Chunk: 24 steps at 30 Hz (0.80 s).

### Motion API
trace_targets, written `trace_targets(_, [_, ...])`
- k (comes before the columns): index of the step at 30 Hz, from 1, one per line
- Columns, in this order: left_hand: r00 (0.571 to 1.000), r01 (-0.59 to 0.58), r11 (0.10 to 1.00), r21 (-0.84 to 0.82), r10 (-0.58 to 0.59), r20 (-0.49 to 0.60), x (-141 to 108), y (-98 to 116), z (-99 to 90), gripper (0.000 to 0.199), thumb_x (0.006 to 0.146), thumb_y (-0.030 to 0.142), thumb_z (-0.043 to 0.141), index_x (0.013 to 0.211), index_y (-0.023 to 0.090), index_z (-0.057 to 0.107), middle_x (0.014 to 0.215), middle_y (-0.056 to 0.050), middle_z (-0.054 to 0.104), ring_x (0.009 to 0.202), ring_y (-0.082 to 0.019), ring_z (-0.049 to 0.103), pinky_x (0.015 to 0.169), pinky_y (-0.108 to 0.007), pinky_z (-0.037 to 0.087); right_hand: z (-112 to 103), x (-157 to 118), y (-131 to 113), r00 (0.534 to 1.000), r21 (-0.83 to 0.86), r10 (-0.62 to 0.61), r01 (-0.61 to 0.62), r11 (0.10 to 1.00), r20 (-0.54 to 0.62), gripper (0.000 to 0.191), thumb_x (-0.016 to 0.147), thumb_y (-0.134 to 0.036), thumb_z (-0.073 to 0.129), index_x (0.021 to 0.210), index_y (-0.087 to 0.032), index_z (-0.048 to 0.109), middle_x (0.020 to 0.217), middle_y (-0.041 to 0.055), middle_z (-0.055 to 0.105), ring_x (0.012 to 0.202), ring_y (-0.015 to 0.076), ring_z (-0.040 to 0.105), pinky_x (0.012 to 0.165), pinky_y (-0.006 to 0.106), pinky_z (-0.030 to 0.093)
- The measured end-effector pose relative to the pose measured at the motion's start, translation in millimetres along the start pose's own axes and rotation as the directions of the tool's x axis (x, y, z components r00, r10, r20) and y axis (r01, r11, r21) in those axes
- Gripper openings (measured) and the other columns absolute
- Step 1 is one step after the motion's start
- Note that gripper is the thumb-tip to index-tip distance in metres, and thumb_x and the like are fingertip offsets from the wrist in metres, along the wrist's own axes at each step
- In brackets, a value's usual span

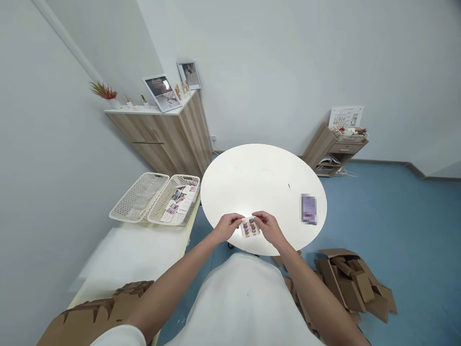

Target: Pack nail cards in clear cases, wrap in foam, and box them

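Note:
Between both hands, over the near edge of the round white table [259, 178], is a small whitish pack [249, 227] with two columns of rounded purple, brown and gold pieces; they look like press-on nails. My left hand [227, 226] pinches its upper left corner between thumb and fingers. At the upper right corner my right hand [269, 227] grips it in the same way. The pack's face is turned up toward me. A blurred purple rectangular object [309, 209] lies on the table to the right of my right hand.
White baskets stand at left: one with clear plastic packets [144, 194], one with printed cards [180, 204]. Folded brown cardboard [97, 315] lies nearer me. On the blue floor at right is an open carton [345, 278] of cardboard boxes. A wooden cabinet [169, 134] stands behind left.

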<state>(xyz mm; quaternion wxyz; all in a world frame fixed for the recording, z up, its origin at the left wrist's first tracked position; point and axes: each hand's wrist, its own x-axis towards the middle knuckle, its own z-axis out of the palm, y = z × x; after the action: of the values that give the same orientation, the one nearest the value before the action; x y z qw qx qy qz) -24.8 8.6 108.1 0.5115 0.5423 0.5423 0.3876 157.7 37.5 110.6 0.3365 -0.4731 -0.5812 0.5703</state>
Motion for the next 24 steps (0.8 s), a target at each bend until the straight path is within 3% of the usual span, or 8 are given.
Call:
trace_targets(4, [0.979,0.1,0.969,-0.224,-0.137,-0.153,19.4,1.8,20.6,0.032,0.071,0.039,0.057,0.092,0.015,0.06,0.075,-0.004,0.062,0.068,-0.013,0.056,0.066,-0.027,0.045,-21.2,8.9,5.9,0.998,0.13,0.049,-0.043,0.991,-0.037,0.023,0.068,-0.04,0.059,0.077,-0.018,0.06,0.072,0.0017,0.061,0.063,0.0129,0.055,0.06,0.028,0.043])
trace_targets(10, [0.915,0.222,0.885,-0.409,-0.334,-0.227,20.2,-10.2,51.3,0.038,0.069,0.046,0.059,0.092,0.016,0.059,0.076,-0.003,0.061,0.067,-0.012,0.058,0.068,-0.028,0.046,-42.9,10.3,22.0,0.964,0.398,0.254,-0.202,0.895,-0.081,0.027,0.063,-0.039,0.066,0.076,-0.019,0.053,0.063,-0.0017,0.058,0.061,0.0131,0.059,0.057,0.024,0.041])
trace_targets(17, [0.929,0.17,0.937,-0.305,-0.255,-0.267,35.2,-11.8,66.6,0.029,0.068,0.041,0.061,0.078,0.014,0.061,0.063,0.0,0.057,0.059,-0.01,0.053,0.064,-0.027,0.046,-49.5,6.6,38.1,0.893,0.538,0.439,-0.419,0.731,0.099,0.027,0.059,-0.033,0.069,0.069,-0.019,0.049,0.061,-0.0032,0.058,0.07,0.0169,0.065,0.061,0.024,0.041])
trace_targets(20, [0.936,0.175,0.946,-0.273,-0.246,-0.251,43.4,-13.4,62.9,0.026,0.07,0.04,0.06,0.076,0.014,0.061,0.064,0.0,0.058,0.057,-0.009,0.051,0.059,-0.024,0.044,-50.0,8.2,37.9,0.875,0.506,0.465,-0.465,0.727,0.137,0.027,0.058,-0.033,0.07,0.065,-0.019,0.048,0.06,-0.0037,0.057,0.071,0.0172,0.065,0.063,0.025,0.042])
trace_targets(24, [0.934,0.18,0.938,-0.295,-0.258,-0.248,48.9,-17.1,61.1,0.026,0.071,0.04,0.059,0.076,0.015,0.06,0.066,-0.001,0.058,0.058,-0.009,0.051,0.06,-0.024,0.044,-52.6,12.0,33.2,0.889,0.494,0.437,-0.443,0.748,0.135,0.029,0.058,-0.037,0.07,0.069,-0.019,0.05,0.064,-0.0023,0.058,0.074,0.0178,0.064,0.066,0.026,0.043])
